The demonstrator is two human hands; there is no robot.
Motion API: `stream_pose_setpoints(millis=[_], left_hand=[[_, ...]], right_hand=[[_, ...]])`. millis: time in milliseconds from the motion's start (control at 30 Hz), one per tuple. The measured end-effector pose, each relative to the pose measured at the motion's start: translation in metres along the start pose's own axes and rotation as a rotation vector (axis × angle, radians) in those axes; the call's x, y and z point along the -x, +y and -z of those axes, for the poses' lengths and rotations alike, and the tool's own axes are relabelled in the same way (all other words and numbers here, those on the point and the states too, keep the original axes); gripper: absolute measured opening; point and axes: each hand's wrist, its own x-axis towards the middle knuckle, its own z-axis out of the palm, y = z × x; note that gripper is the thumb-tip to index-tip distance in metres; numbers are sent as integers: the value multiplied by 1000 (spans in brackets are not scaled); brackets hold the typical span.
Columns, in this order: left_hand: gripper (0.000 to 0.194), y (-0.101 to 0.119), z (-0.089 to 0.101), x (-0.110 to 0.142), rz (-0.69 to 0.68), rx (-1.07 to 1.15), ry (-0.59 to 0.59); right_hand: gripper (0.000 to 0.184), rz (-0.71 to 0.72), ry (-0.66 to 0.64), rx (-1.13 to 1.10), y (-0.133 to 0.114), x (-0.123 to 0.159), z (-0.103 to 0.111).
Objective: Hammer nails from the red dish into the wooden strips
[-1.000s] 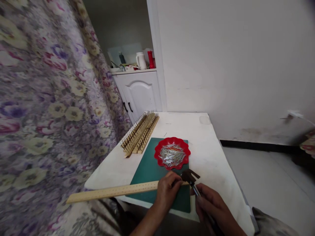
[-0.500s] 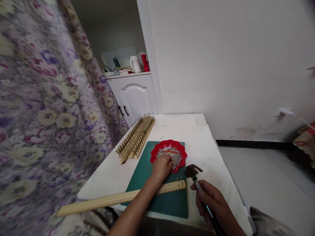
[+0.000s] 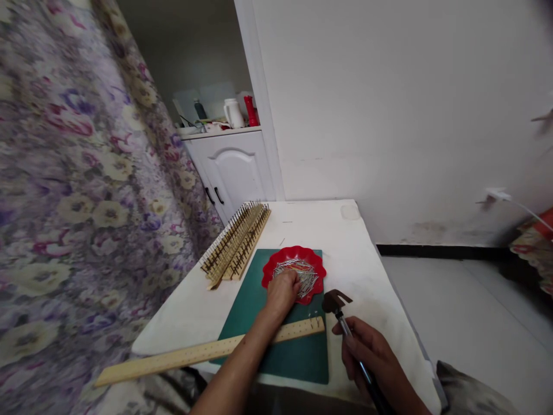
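My left hand [image 3: 284,290] reaches into a red scalloped bowl [image 3: 268,268] of loose nails [image 3: 306,278]. Its fingers are curled down among the nails, and whatever they pinch is hidden. A claw hammer [image 3: 345,325] is held by its handle in my right hand [image 3: 367,353], head pointing up and away from me. Under my left forearm a long wooden strip [image 3: 173,356] with rows of small holes lies slantwise across a green mat [image 3: 294,357]. A few nails [image 3: 314,320] stand up at the strip's right end.
Wooden strips studded with upright nails [image 3: 239,245] lie stacked at the table's back left. Two loose nails lie on the white table [image 3: 311,225]. A floral curtain [image 3: 108,202] hangs at the left, and a white cabinet [image 3: 237,164] stands behind.
The view has shifted very slightly. My left hand stays in the bowl, and my right hand keeps its hold on the hammer.
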Motion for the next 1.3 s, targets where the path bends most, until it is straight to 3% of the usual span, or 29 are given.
stream_pose_setpoints(millis=[167, 333, 467, 533, 733, 1100, 1300], left_hand=[[10, 4, 11, 8, -85, 114, 87], [6, 6, 18, 34, -62, 487, 224], [17, 4, 9, 64, 82, 904, 151], [20, 3, 1, 76, 117, 1002, 93], [14, 1, -20, 88, 97, 888, 89], [13, 3, -19, 87, 14, 759, 91], [10, 3, -22, 86, 22, 757, 89]], right_hand=[[37, 12, -6, -2, 4, -3, 1], [38, -4, -1, 2, 7, -2, 1], [39, -21, 10, 1, 7, -2, 0], [39, -31, 7, 11, 7, -3, 0], [37, -8, 16, 18, 9, -3, 0], [38, -33, 27, 16, 0, 1, -4], [35, -27, -67, -34, -2, -2, -16]])
